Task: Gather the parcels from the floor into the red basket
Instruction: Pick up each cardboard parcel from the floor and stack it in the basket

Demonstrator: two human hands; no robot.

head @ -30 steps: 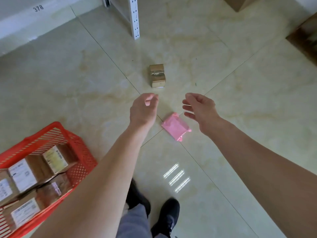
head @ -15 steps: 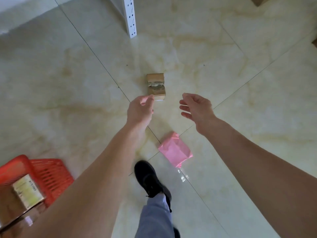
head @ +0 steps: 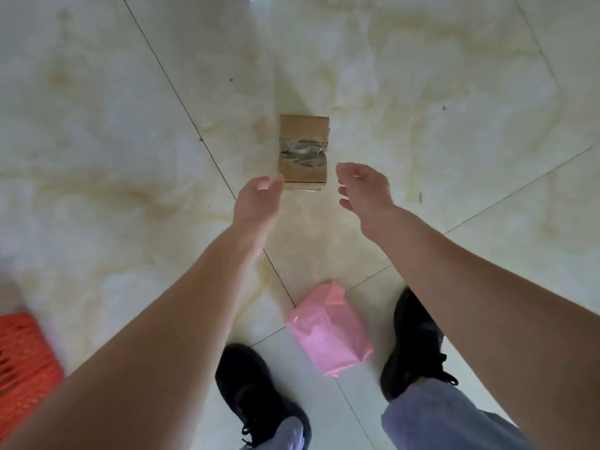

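Head view showed the left hand (head: 259,198) and right hand (head: 362,188) empty, fingers loose, flanking the cardboard box (head: 304,152) on the floor (head: 97,125), likely to lift it from both sides. The pink parcel (head: 329,328) lay between the shoes (head: 256,394), the red basket (head: 22,358) far left.

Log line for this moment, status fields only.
phase: reaching | target: cardboard box on floor | left hand: open, empty | right hand: open, empty | pink parcel: between feet, not collected
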